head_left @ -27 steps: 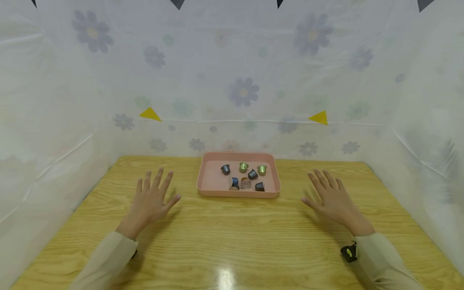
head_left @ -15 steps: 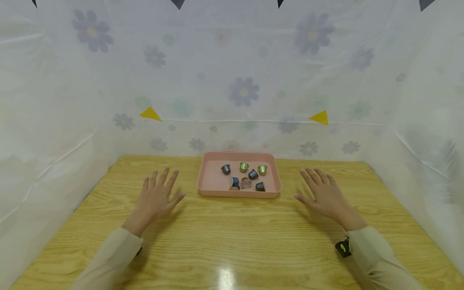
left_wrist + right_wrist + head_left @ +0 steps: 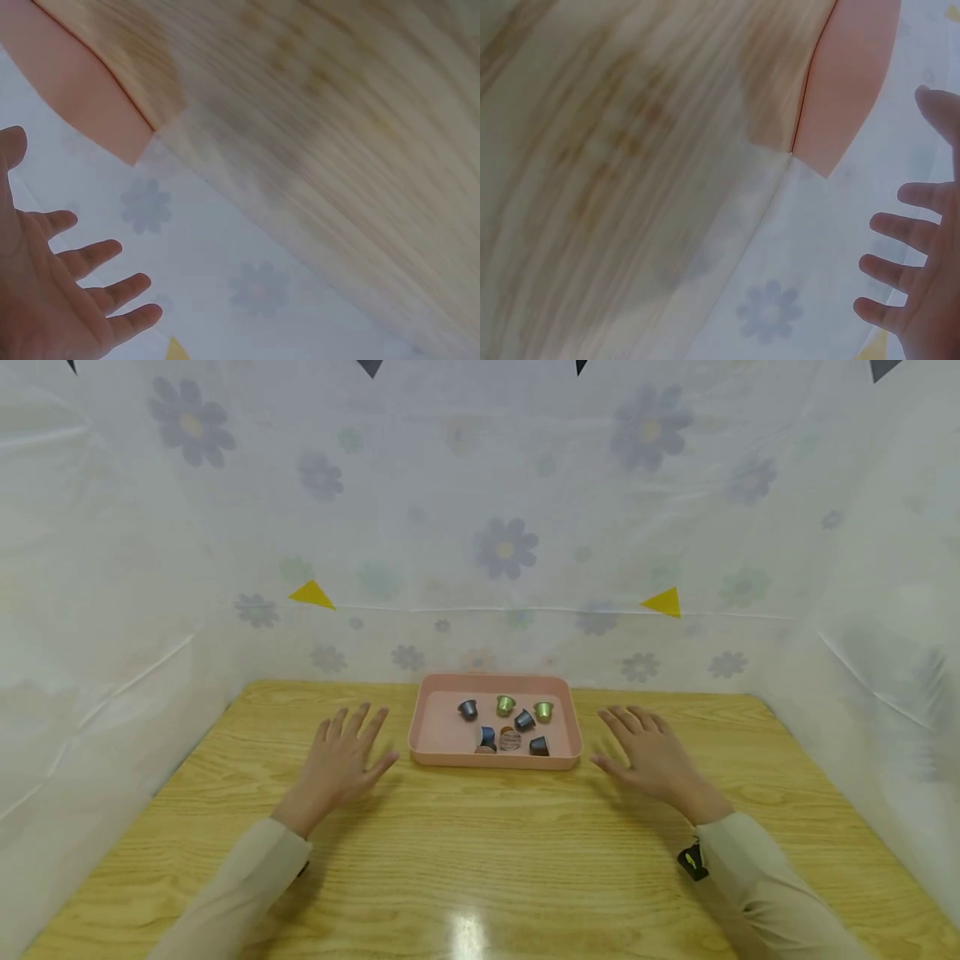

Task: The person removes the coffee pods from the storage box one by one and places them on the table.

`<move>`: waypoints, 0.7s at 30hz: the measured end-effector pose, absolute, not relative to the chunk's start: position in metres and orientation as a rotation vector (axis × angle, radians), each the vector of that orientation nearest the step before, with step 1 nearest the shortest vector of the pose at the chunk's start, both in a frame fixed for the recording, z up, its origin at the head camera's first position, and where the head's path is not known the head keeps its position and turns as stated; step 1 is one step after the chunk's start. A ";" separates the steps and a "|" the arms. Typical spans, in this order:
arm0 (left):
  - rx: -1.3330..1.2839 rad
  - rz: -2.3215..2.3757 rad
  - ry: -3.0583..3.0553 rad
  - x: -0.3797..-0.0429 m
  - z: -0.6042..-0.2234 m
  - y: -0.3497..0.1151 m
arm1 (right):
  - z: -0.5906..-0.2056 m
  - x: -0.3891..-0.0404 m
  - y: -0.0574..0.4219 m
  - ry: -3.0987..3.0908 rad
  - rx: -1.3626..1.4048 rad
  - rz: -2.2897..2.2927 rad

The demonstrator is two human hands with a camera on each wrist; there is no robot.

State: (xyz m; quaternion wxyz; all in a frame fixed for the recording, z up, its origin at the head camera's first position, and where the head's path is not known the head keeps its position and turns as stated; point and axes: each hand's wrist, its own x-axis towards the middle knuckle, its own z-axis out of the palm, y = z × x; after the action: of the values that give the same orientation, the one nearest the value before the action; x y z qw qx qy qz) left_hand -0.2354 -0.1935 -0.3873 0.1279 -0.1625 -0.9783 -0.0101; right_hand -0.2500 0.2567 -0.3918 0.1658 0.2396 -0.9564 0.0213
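Observation:
A shallow pink tray stands at the back middle of the wooden table in the head view. Several coffee capsules lie scattered in it: two green ones, one a green capsule near the back wall, some dark grey ones such as the grey capsule, and a blue capsule. A capsule shows its round striped lid. My left hand hovers left of the tray, fingers spread, holding nothing. On the tray's other side my right hand is likewise spread and bare. Both wrist views show the tray's outer wall apart from the fingers.
Pale floral sheeting hangs behind and at both sides of the table. Two yellow triangles, one a yellow triangle, are on the back sheet. A black device sits at the right cuff. Wooden tabletop lies in front of the tray.
Both hands have moved inward toward the tray, the left one rightward and the right one leftward. The tray and the capsules have stayed in place.

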 end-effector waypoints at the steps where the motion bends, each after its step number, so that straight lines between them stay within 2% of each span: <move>1: -0.477 -0.031 -2.837 -0.236 -0.388 -0.193 | -0.392 -0.251 0.255 -2.724 0.686 0.062; 21: -0.521 -0.023 -2.824 -0.254 -0.386 -0.171 | -0.394 -0.269 0.234 -2.670 0.751 0.101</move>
State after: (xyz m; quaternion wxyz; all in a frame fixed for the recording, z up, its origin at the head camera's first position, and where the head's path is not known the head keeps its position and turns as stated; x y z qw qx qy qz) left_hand -0.2542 -0.1709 -0.3863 0.1346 -0.1797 -0.9744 -0.0080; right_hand -0.2690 0.2337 -0.3942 0.1822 0.2662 -0.9459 0.0356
